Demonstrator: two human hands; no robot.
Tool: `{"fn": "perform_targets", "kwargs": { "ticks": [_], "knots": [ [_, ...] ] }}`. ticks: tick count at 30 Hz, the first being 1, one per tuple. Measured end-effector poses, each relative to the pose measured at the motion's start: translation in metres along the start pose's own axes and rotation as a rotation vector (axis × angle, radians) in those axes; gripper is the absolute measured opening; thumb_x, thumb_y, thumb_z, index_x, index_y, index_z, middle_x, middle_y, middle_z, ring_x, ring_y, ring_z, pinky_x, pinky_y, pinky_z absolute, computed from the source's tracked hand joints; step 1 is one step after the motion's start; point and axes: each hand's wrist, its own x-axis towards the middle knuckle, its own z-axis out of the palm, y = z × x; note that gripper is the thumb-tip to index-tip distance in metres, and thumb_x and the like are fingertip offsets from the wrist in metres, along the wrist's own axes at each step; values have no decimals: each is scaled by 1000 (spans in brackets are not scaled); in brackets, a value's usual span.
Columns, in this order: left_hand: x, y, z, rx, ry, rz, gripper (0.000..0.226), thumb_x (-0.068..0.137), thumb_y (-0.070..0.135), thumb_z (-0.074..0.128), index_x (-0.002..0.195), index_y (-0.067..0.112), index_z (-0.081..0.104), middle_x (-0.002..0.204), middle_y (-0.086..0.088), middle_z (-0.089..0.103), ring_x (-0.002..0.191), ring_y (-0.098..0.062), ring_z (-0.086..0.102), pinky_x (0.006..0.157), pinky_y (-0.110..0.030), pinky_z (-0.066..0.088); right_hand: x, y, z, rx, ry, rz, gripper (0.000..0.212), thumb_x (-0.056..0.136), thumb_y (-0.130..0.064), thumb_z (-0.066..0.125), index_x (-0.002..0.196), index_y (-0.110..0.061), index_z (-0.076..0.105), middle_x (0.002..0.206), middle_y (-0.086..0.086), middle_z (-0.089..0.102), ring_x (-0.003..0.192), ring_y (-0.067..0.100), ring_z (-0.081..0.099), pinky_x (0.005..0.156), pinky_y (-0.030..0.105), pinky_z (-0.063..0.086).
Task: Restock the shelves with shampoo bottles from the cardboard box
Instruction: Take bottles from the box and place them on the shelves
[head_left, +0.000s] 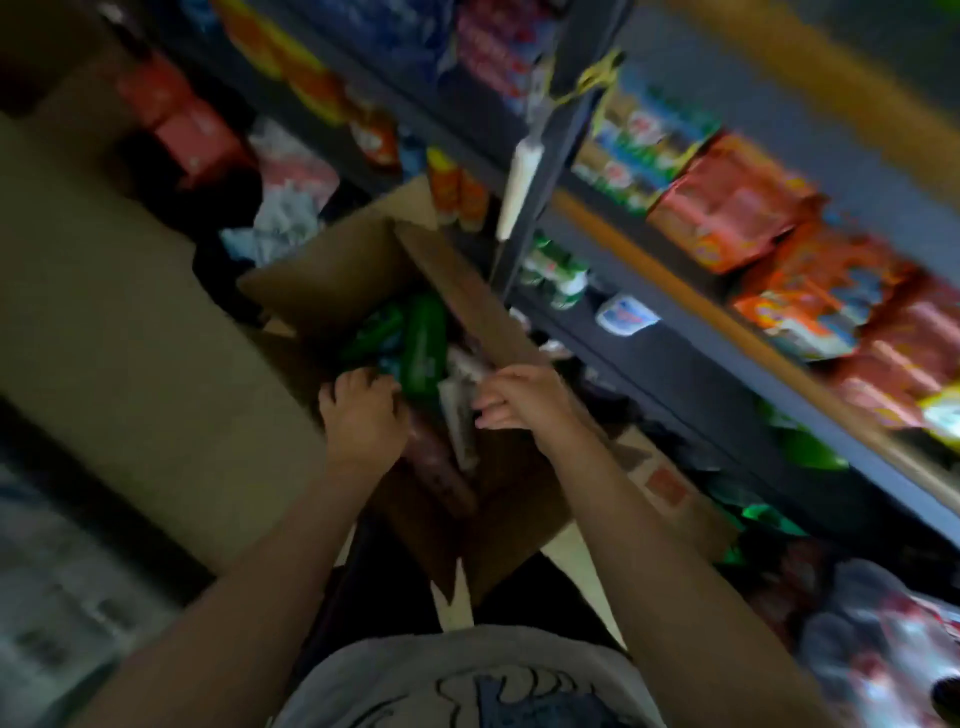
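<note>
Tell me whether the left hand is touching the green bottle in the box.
Cannot tell. In the blurred head view the left hand grips the cardboard box rim right beside the green bottle; no contact or gap shows.

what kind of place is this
Probably a small shop or its stockroom: dark metal shelves packed with snack packets, and an open cardboard box of green bottles being unpacked.
</note>
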Motion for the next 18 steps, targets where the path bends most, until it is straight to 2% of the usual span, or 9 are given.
{"fn": "perform_targets", "kwargs": {
  "ticks": [2,4,7,9,12,14,15,16,18],
  "knots": [
    [-10,-38,22,93,-56,-88,41,92,30,54,127,11,62,139,-18,51,136,-37,37,116,-56,16,27,20,39,-140,-44,54,17,98,-20,57,104,-6,65,97,14,73,66,17,68,65,30,56],
    [-21,-67,44,148,-104,-70,47,94,35,52,133,12,58,150,-18,42,144,-36,28,119,-58,7,50,35,71,-370,-36,19,22,99,-25,53,106,-9,66,101,10,68,82,21,65,69,27,44],
    [-30,-90,66,134,-144,16,54,93,39,56,144,20,50,162,-12,25,151,-38,13,117,-65,3,77,49,100,-497,-32,-2,28,98,-21,51,123,-11,60,117,8,62,107,25,59,76,24,36],
    [-28,-92,71,100,-135,41,54,94,42,51,145,24,49,165,-10,18,151,-40,5,116,-69,1,95,65,107,-562,2,35,32,96,-19,55,126,-10,57,125,11,60,115,27,57,77,22,35],
    [-22,-90,75,83,-143,45,55,95,51,41,145,29,47,167,-5,9,152,-40,-4,114,-71,-4,111,97,119,-685,-51,86,46,91,-40,60,130,-16,55,127,10,61,110,28,58,86,27,43],
    [-22,-92,77,57,-128,36,60,91,55,31,142,29,50,166,-4,12,151,-41,-2,113,-73,-3,114,116,128,-702,-108,62,60,91,-53,53,143,-24,46,129,1,58,106,20,55,89,28,42],
    [-22,-93,79,50,-121,38,62,90,56,29,141,29,52,166,-5,14,151,-42,0,113,-73,-1,114,122,133,-681,-112,44,59,94,-52,49,147,-26,42,128,-2,56,103,16,51,88,26,38],
    [-23,-95,79,51,-115,48,62,89,56,28,140,29,53,166,-5,15,151,-42,1,112,-74,-1,115,127,137,-687,-88,31,56,97,-51,47,146,-25,42,127,1,58,100,17,48,86,25,35],
    [-24,-98,79,66,-118,67,60,91,55,28,140,30,52,166,-4,15,151,-42,3,112,-73,0,117,132,139,-738,-27,42,50,98,-51,46,138,-22,51,124,9,62,97,23,52,83,27,35]
  ]
}}
